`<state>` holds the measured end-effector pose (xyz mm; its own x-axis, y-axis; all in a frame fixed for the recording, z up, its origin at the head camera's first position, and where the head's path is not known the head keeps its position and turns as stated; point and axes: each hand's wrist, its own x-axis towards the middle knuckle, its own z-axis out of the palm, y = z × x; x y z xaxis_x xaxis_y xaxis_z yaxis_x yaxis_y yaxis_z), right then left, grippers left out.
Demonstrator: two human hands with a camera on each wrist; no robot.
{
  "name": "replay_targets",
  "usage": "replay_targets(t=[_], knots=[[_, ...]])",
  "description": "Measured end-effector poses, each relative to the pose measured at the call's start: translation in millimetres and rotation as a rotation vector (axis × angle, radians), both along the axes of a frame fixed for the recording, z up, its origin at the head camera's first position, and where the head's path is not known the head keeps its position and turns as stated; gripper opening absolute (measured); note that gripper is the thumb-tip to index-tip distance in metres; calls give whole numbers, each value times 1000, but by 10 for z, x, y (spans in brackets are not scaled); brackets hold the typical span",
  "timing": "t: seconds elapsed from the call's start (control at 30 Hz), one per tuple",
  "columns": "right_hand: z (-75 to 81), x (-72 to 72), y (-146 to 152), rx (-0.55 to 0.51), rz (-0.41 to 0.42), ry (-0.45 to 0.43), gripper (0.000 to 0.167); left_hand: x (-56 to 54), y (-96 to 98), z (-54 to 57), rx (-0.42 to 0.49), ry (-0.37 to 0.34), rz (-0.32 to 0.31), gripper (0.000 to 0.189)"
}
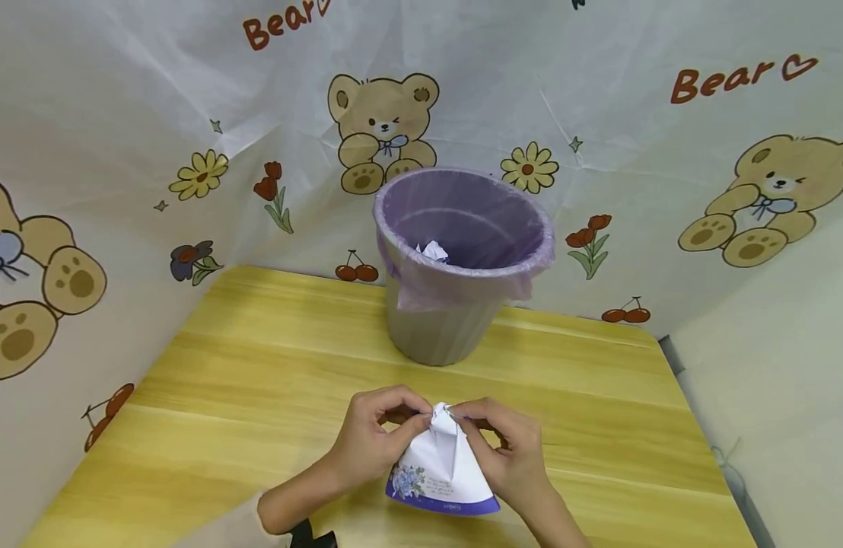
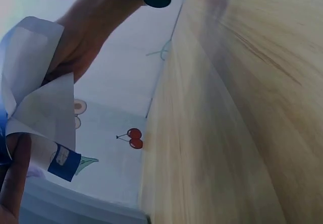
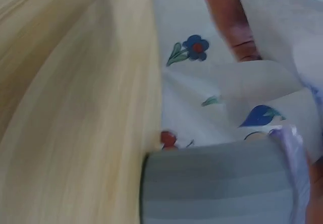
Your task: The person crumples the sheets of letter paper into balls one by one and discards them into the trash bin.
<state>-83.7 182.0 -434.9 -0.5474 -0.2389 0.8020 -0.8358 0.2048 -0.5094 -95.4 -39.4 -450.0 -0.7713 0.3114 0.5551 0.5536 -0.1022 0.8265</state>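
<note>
Both hands hold one piece of white paper (image 1: 438,460) with a blue flower print, small lettering and a purple-blue curved lower border. My left hand (image 1: 376,435) pinches its gathered top from the left. From the right, my right hand (image 1: 501,447) pinches the same twisted top with thumb and forefinger. Below the fingers the paper flares out above the table. In the left wrist view the folded paper (image 2: 48,108) shows loose flaps and a blue edge. Pale paper flaps (image 3: 267,85) also hang in the right wrist view, where the fingers are partly hidden.
A grey bin (image 1: 438,327) with a purple liner (image 1: 541,255) stands behind the hands on the yellow wood-grain table (image 1: 271,365). Crumpled white paper (image 1: 434,252) lies inside the bin. A bear-printed cloth (image 1: 476,99) hangs behind the table.
</note>
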Motion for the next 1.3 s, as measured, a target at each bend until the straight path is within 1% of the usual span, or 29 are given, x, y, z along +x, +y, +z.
replay_targets(t=[0.1,0.17,0.23,0.33,0.43,0.63,0.7,0.77,0.87,0.97,1.03,1.13,1.2,1.23,1.3], knots=[[-40,7,-12,-17,22,-24,21,7,-8,19,-29,2,-1,12],[-40,7,-2,-23,29,-42,24,3,-11,23,-40,1,-4,11],[-33,6,4,-26,54,-62,26,2,-20,20,-39,-2,-7,10],[-35,14,16,-26,116,-95,32,3,-39,13,-32,1,2,11],[-47,35,53,-26,185,-141,41,-1,-60,16,-18,-15,16,12],[-64,47,159,5,320,-210,52,-23,-108,64,-3,-74,28,13],[-59,52,183,20,357,-235,61,-33,-121,73,-5,-88,32,13],[-50,62,189,26,377,-263,69,-40,-133,87,-10,-106,38,11],[-35,85,171,26,371,-288,76,-44,-135,98,-16,-139,50,9],[-34,98,144,19,343,-294,75,-46,-130,97,-16,-166,53,8],[-38,103,128,23,318,-278,72,-50,-125,86,-10,-169,49,7],[-45,99,98,28,292,-228,69,-55,-117,56,10,-174,40,6],[-45,87,77,35,271,-174,64,-52,-106,32,25,-182,31,5],[-45,76,68,36,264,-146,61,-47,-98,18,30,-185,24,5],[-41,51,47,37,227,-95,47,-21,-82,-8,25,-188,-6,4]])
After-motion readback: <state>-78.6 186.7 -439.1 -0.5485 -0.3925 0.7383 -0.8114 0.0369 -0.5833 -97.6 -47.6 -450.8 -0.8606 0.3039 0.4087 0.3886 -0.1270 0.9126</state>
